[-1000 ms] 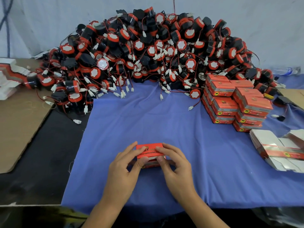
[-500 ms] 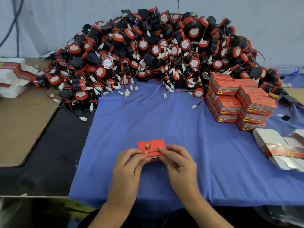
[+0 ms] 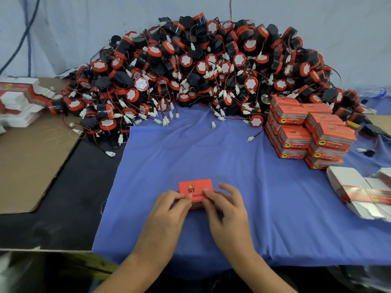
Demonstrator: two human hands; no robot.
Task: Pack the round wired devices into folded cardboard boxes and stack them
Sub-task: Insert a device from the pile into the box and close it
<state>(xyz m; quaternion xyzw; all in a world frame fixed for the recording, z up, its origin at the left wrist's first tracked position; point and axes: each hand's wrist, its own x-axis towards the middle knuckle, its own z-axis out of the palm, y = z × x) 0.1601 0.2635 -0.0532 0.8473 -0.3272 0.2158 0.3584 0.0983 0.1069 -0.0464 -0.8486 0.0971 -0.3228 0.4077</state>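
Head view. A red box (image 3: 195, 188) lies on the blue cloth (image 3: 190, 149), near the middle of the table's near edge. Its top panel faces up, and the print is partly covered by fingers. The left hand (image 3: 169, 210) grips the box's near-left part with its fingers curled over the top. The right hand (image 3: 226, 208) grips the near-right part the same way, index finger on the top panel and the other fingers spread past the right side. The box's near face is mostly hidden behind both hands, so I cannot tell whether the flap is closed. The box's contents are not visible.

A pile of round wired devices (image 3: 201, 70) runs along the far edge, black and red bodies with white connectors trailing onto the cloth. The lower layers are buried. A stack of packed boxes (image 3: 306, 134) stands toward the far right, touching the pile. Its back rows are hidden. Flat cartons (image 3: 359, 191) lie at the right edge, blurred and cut off by the frame. More flat cartons (image 3: 19, 98) sit at the left edge, also cut off, beside a brown cardboard sheet (image 3: 27, 157). The near-left corner is dark and indistinct.
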